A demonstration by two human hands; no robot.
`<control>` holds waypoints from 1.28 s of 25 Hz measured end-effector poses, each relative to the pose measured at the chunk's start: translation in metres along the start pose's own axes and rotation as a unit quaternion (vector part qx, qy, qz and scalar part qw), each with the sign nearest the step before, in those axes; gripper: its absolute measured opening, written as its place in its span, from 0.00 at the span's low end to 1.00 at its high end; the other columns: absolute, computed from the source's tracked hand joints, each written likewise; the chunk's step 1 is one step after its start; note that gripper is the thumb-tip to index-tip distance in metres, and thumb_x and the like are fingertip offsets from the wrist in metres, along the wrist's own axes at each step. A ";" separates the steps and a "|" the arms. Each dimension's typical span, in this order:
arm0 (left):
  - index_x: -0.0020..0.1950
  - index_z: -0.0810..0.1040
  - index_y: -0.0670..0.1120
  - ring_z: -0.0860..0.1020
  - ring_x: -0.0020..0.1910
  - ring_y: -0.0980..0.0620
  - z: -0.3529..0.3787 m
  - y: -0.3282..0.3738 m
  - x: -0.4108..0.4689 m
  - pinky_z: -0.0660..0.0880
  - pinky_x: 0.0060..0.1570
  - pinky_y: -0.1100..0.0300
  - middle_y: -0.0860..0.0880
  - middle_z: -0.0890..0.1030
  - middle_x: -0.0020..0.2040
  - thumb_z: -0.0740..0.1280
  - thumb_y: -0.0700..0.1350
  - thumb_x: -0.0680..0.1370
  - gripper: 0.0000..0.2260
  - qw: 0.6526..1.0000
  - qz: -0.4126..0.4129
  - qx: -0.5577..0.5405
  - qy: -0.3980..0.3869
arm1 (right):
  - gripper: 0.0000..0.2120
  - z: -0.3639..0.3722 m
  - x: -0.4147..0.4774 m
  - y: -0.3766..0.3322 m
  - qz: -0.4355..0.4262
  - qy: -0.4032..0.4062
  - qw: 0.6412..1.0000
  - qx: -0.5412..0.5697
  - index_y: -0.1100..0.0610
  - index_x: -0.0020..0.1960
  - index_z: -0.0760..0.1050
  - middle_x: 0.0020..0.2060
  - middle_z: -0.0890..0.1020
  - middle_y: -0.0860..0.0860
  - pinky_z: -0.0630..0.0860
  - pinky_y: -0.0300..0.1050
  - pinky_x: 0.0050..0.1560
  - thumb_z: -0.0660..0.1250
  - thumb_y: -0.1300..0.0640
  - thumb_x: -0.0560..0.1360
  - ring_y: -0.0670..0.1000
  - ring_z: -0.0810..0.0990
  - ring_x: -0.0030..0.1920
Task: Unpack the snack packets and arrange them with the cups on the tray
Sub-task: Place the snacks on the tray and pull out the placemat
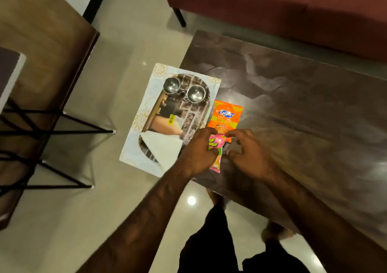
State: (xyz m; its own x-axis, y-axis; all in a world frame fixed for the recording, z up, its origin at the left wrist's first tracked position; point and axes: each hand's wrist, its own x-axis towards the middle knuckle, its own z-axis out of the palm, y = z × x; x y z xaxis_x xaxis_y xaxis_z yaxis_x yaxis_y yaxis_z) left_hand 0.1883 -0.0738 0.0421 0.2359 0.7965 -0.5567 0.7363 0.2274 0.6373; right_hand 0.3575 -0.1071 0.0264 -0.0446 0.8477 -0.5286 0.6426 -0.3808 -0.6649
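Note:
A patterned rectangular tray (pixel 144 113) sits at the table's left corner, overhanging the edge. Two steel cups (pixel 171 85) (pixel 195 93) stand side by side at its far end, and a folded white napkin (pixel 161 147) lies at its near end. An orange snack packet (pixel 227 115) lies flat on the table just right of the tray. My left hand (pixel 199 147) grips a pink snack packet (pixel 216 147) over the orange one's near end. My right hand (pixel 249 149) pinches the pink packet's top with thumb and forefinger.
The dark glossy table (pixel 303 109) stretches to the right. A maroon sofa (pixel 293 6) stands behind it. A wooden cabinet (pixel 41 42) and a black metal-legged stool (pixel 41 136) are on the left, with pale floor tiles between. My legs are below the table's near edge.

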 end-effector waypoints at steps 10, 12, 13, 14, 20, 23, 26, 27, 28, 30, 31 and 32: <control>0.70 0.71 0.45 0.75 0.61 0.49 0.001 -0.102 0.010 0.74 0.60 0.57 0.45 0.75 0.68 0.67 0.39 0.79 0.19 0.989 -0.116 -0.088 -0.030 | 0.30 0.096 0.075 0.017 0.195 -0.022 0.977 0.084 0.60 0.78 0.71 0.74 0.77 0.60 0.71 0.58 0.77 0.73 0.63 0.77 0.62 0.75 0.75; 0.68 0.71 0.45 0.76 0.60 0.49 0.007 -0.110 0.016 0.76 0.59 0.55 0.45 0.76 0.66 0.66 0.37 0.78 0.18 0.988 -0.112 -0.096 -0.047 | 0.32 0.112 0.081 0.027 0.226 0.003 0.969 0.100 0.58 0.79 0.70 0.75 0.76 0.59 0.70 0.58 0.78 0.74 0.61 0.77 0.61 0.75 0.76; 0.66 0.72 0.46 0.77 0.58 0.50 0.010 -0.112 0.018 0.77 0.57 0.57 0.46 0.77 0.63 0.66 0.37 0.78 0.17 0.987 -0.107 -0.104 -0.053 | 0.31 0.118 0.082 0.030 0.243 0.018 0.962 0.126 0.57 0.79 0.72 0.75 0.77 0.58 0.72 0.60 0.76 0.74 0.60 0.78 0.62 0.76 0.74; 0.63 0.72 0.48 0.79 0.54 0.54 0.012 -0.113 0.021 0.78 0.52 0.62 0.48 0.78 0.60 0.66 0.38 0.78 0.15 0.987 -0.101 -0.113 -0.059 | 0.29 0.122 0.084 0.031 0.260 0.027 0.951 0.167 0.56 0.78 0.73 0.73 0.79 0.58 0.74 0.61 0.74 0.74 0.60 0.78 0.62 0.78 0.72; 0.69 0.71 0.44 0.79 0.60 0.45 0.019 -0.115 0.033 0.78 0.60 0.48 0.45 0.79 0.60 0.66 0.38 0.75 0.23 0.968 -0.136 -0.177 -0.116 | 0.17 0.126 0.073 0.021 0.313 0.026 0.876 0.367 0.58 0.68 0.81 0.59 0.88 0.60 0.86 0.54 0.54 0.73 0.62 0.80 0.60 0.89 0.52; 0.71 0.70 0.47 0.78 0.60 0.49 0.010 -0.116 0.035 0.77 0.55 0.55 0.45 0.78 0.65 0.70 0.42 0.77 0.22 0.969 -0.140 -0.195 -0.059 | 0.16 0.109 0.058 0.019 0.316 -0.024 0.862 0.397 0.53 0.67 0.81 0.56 0.89 0.54 0.85 0.51 0.54 0.74 0.58 0.80 0.54 0.89 0.49; 0.73 0.69 0.48 0.77 0.62 0.50 -0.006 -0.116 0.038 0.78 0.59 0.53 0.49 0.77 0.65 0.76 0.50 0.74 0.30 0.962 -0.126 -0.231 -0.069 | 0.11 0.097 0.053 0.015 0.296 -0.047 0.862 0.409 0.49 0.60 0.83 0.50 0.90 0.47 0.81 0.53 0.59 0.74 0.57 0.78 0.53 0.88 0.51; 0.72 0.69 0.48 0.79 0.62 0.50 -0.011 -0.114 0.039 0.80 0.58 0.54 0.50 0.79 0.64 0.78 0.49 0.72 0.31 0.951 -0.125 -0.265 -0.098 | 0.10 0.096 0.053 0.012 0.283 -0.058 0.862 0.417 0.48 0.59 0.83 0.48 0.90 0.46 0.82 0.50 0.55 0.74 0.57 0.78 0.51 0.87 0.49; 0.71 0.72 0.48 0.81 0.60 0.51 -0.015 -0.112 0.039 0.81 0.55 0.56 0.50 0.82 0.62 0.79 0.47 0.72 0.30 0.939 -0.120 -0.299 -0.122 | 0.10 0.095 0.055 0.008 0.271 -0.071 0.861 0.424 0.48 0.58 0.83 0.47 0.89 0.45 0.82 0.46 0.49 0.74 0.58 0.78 0.49 0.87 0.47; 0.67 0.76 0.45 0.84 0.56 0.50 -0.022 -0.113 0.042 0.82 0.51 0.58 0.48 0.85 0.57 0.78 0.40 0.72 0.25 0.929 -0.106 -0.337 -0.110 | 0.10 0.095 0.059 -0.001 0.253 -0.091 0.853 0.447 0.48 0.58 0.83 0.47 0.89 0.45 0.83 0.42 0.42 0.73 0.59 0.78 0.46 0.88 0.44; 0.66 0.77 0.44 0.85 0.55 0.49 -0.028 -0.114 0.044 0.82 0.51 0.58 0.47 0.86 0.56 0.77 0.38 0.72 0.23 0.933 -0.103 -0.334 -0.078 | 0.11 0.095 0.063 -0.002 0.250 -0.094 0.848 0.459 0.47 0.58 0.82 0.48 0.89 0.45 0.83 0.43 0.42 0.73 0.59 0.79 0.46 0.89 0.45; 0.66 0.77 0.43 0.85 0.54 0.48 -0.034 -0.115 0.046 0.83 0.51 0.56 0.46 0.86 0.56 0.77 0.38 0.72 0.22 0.939 -0.105 -0.326 -0.044 | 0.11 0.093 0.067 -0.004 0.252 -0.087 0.848 0.459 0.46 0.58 0.82 0.49 0.89 0.46 0.83 0.45 0.43 0.72 0.59 0.79 0.46 0.89 0.47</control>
State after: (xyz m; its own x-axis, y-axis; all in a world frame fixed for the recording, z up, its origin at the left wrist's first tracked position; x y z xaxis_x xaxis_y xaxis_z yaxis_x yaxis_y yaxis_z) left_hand 0.0924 -0.0446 -0.0388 0.2014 0.6533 -0.7299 0.2349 0.6912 0.6835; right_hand 0.2804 -0.0828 -0.0556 -0.1045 0.4553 -0.8842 -0.2479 -0.8729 -0.4202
